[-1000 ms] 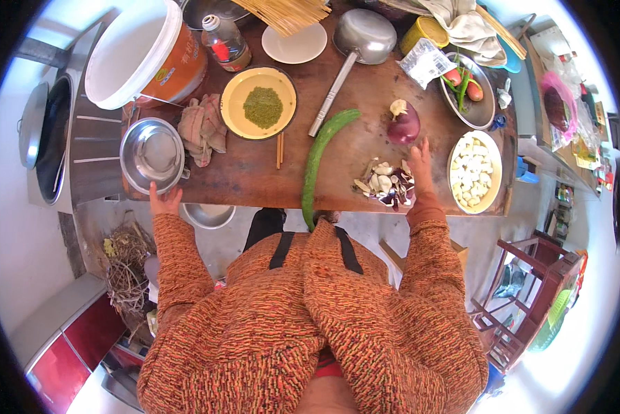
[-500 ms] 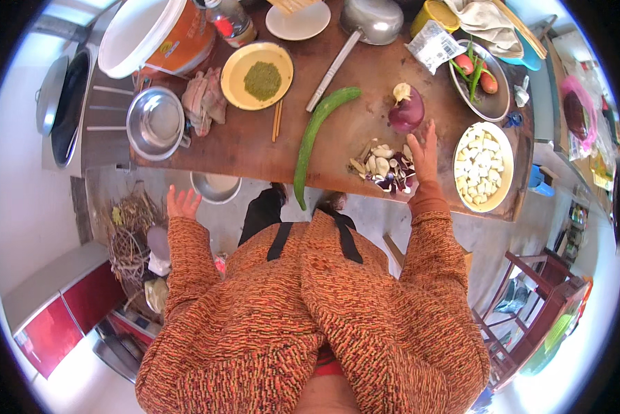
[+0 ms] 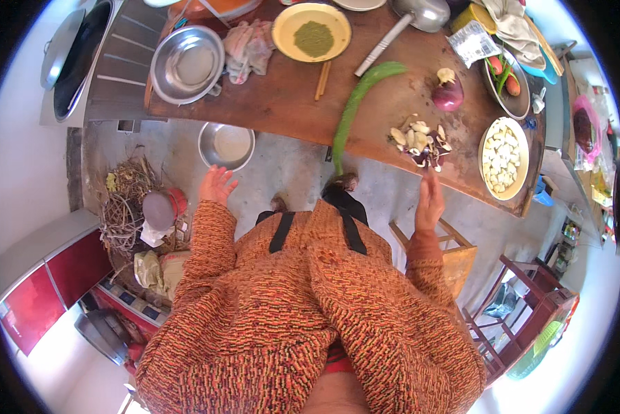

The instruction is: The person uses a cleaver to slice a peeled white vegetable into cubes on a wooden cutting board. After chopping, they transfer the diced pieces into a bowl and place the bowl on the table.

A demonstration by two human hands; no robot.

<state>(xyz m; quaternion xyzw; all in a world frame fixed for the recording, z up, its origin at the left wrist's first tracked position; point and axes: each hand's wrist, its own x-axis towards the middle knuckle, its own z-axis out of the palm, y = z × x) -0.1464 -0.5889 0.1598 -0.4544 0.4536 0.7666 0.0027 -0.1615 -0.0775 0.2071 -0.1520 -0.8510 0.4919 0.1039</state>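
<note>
My left hand (image 3: 217,185) is empty, fingers spread, in the air in front of the table near a metal basin (image 3: 246,157) on the floor. My right hand (image 3: 431,201) holds nothing; its fingers are stretched out just off the table's front edge. Closest to it on the table is a small heap of pale and purple peelings (image 3: 420,141). Behind the heap sits a purple onion (image 3: 449,95). A long green cucumber (image 3: 355,107) lies to the left, one end jutting over the edge. At the right stands a cream bowl (image 3: 524,162) of white chopped chunks.
A yellowish bowl (image 3: 282,38) holds something green and ground, with chopsticks (image 3: 322,81) below it. A metal scoop (image 3: 386,48), a cloth (image 3: 249,50) and a metal bowl (image 3: 159,72) are on the table. Twigs (image 3: 127,207) lie on the floor at left; a wooden stool (image 3: 458,265) stands at right.
The view has shifted, and the table now sits farther up. My right hand has come back from beside the peelings to off the table edge. My left hand stays spread and empty.
</note>
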